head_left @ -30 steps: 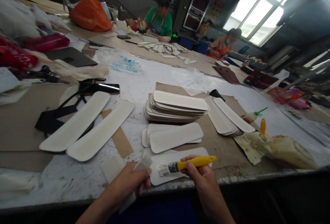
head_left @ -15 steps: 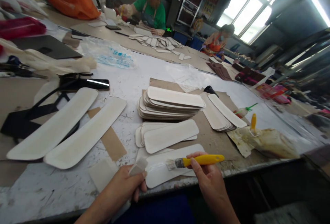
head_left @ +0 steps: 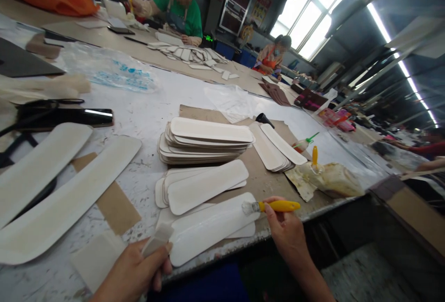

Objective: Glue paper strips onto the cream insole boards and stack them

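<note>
My right hand (head_left: 284, 225) is closed round the yellow handle of a paintbrush (head_left: 278, 206). The brush's pale bristles touch the right end of a long white panel (head_left: 212, 232) with rounded corners, which looks wet and glossy in places. My left hand (head_left: 141, 265) is closed on a small pale strip (head_left: 158, 239), its fingertips at the panel's left end. Just behind lie a few similar panels (head_left: 208, 186), and beyond them rises a taller stack of white panels (head_left: 212, 130). Another pale flat piece (head_left: 97, 255) lies partly under my left forearm.
Two large white panels (head_left: 83, 190) lie at left near a black phone (head_left: 93, 117). At right are fanned panels (head_left: 269, 146), a green-tipped bottle (head_left: 304, 143) and a stained bag (head_left: 337, 179) with a yellow handle. A person in green (head_left: 181, 9) works across the table.
The brush has moved along the panel from near its middle to its right end. My left hand keeps its hold at the left end. The view has swung to the right.
</note>
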`<state>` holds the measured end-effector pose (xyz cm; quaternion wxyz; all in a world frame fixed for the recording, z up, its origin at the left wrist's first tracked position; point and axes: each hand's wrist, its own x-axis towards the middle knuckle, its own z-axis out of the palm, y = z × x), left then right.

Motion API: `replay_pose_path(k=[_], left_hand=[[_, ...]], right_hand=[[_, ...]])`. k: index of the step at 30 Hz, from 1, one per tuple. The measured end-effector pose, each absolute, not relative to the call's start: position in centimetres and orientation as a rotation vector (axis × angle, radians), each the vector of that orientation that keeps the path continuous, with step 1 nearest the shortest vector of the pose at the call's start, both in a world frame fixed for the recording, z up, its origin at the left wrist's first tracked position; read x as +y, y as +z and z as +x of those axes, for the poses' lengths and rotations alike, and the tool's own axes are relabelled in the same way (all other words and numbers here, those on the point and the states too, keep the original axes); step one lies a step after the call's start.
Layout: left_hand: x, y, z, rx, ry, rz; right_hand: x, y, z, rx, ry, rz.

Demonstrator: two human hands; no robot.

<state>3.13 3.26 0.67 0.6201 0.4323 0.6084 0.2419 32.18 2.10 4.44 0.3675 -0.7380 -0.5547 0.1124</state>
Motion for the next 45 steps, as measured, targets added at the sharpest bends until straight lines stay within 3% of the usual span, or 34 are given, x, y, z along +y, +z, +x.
replay_pose_path(k=[11,17,20,29,40,45], left_hand=[[3.2,0.9,3.3,1.421,0.556,1.02],[3.2,1.6,3.0,1.609,0.612,1.17],[3.0,2.8,2.5,1.733,0.751,1.304],[1.9,8.8,3.3,1.182,0.715,0.909],[-0.6,3.8,4.6,1.095,0.83,0.67],[-1.3,3.6,4.9,1.047,0.792,0.589]], right_hand=[[1.9,5.1,31.9,-1.676,0.024,-1.771],[1.2,5.6,27.7,-1.485,0.673,-1.569],[1.7,6.1,26.2,-1.393,0.797,-1.475],[3.4,7.3,17.7,-1.413,1.505,-1.184],[2.2,6.5,18.7,-1.69,0.999,-1.343],[2.6,6.7,19.2,-1.478,1.274,-1.279]])
